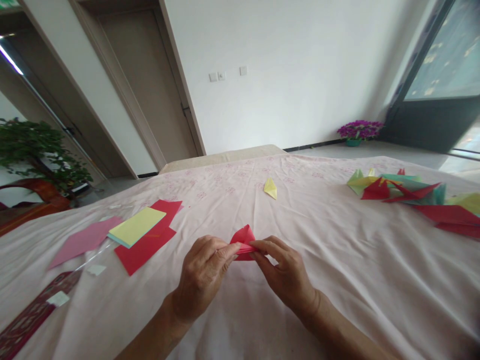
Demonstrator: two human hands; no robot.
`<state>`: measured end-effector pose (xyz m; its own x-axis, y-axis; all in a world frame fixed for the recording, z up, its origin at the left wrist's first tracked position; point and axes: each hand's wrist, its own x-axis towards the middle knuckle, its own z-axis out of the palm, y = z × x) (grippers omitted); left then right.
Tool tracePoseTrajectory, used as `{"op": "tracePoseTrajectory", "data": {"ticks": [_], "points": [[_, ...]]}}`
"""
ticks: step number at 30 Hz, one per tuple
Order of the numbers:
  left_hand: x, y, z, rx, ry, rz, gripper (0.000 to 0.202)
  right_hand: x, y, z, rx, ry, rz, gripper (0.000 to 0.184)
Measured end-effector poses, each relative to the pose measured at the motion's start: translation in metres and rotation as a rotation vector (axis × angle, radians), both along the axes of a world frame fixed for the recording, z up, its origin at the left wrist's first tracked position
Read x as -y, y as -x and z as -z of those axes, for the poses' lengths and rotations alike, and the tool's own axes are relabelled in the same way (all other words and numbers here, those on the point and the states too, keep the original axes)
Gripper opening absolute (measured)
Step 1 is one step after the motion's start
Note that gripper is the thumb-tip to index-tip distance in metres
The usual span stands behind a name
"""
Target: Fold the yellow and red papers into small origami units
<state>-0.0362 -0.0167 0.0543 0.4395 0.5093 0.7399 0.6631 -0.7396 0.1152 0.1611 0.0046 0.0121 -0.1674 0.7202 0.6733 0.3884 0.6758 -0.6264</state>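
A partly folded piece of red paper [243,240] lies low over the pink cloth [337,260], pinched from both sides. My left hand [202,275] grips its left end with fingers closed. My right hand [285,272] pinches its right end between thumb and fingers. A small yellow folded piece [270,188] lies farther back on the cloth.
At the left lie flat sheets: red [148,242], yellow on a stack [137,226], pink [84,240]. A heap of folded red, green and yellow pieces [408,192] sits at the right. A potted plant [35,150], doors and purple flowers [359,131] stand beyond.
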Motion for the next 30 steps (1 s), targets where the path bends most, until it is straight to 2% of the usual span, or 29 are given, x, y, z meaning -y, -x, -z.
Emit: {"op": "tracePoseTrajectory", "data": {"ticks": [4, 9, 14, 18, 20, 23, 26, 30], "points": [[0.003, -0.003, -0.001, -0.01, 0.013, -0.043, 0.03, -0.001, -0.002, -0.001, 0.022, -0.019, -0.021, 0.016], [0.007, -0.006, -0.005, -0.053, 0.023, -0.186, 0.007, 0.0, -0.003, -0.004, 0.024, -0.049, -0.044, 0.016], [0.01, -0.006, -0.012, 0.002, 0.066, -0.195, 0.006, 0.002, -0.004, -0.008, 0.019, -0.05, -0.076, 0.015], [0.007, 0.0, -0.019, 0.138, 0.305, -0.056, 0.014, 0.002, -0.006, -0.01, 0.017, -0.043, -0.146, 0.015], [0.001, 0.004, -0.022, 0.303, 0.482, -0.008, 0.024, 0.002, -0.005, -0.011, 0.009, -0.052, -0.173, 0.014], [-0.01, 0.006, -0.024, 0.596, 0.796, -0.008, 0.041, 0.002, -0.004, -0.011, -0.001, -0.066, -0.207, 0.013], [-0.018, 0.004, -0.021, 0.787, 1.067, 0.059, 0.043, 0.002, -0.003, -0.011, 0.025, -0.065, -0.237, 0.013], [-0.021, -0.001, -0.012, 0.871, 1.185, 0.129, 0.036, 0.001, -0.003, -0.01, 0.04, -0.047, -0.269, 0.013]]}}
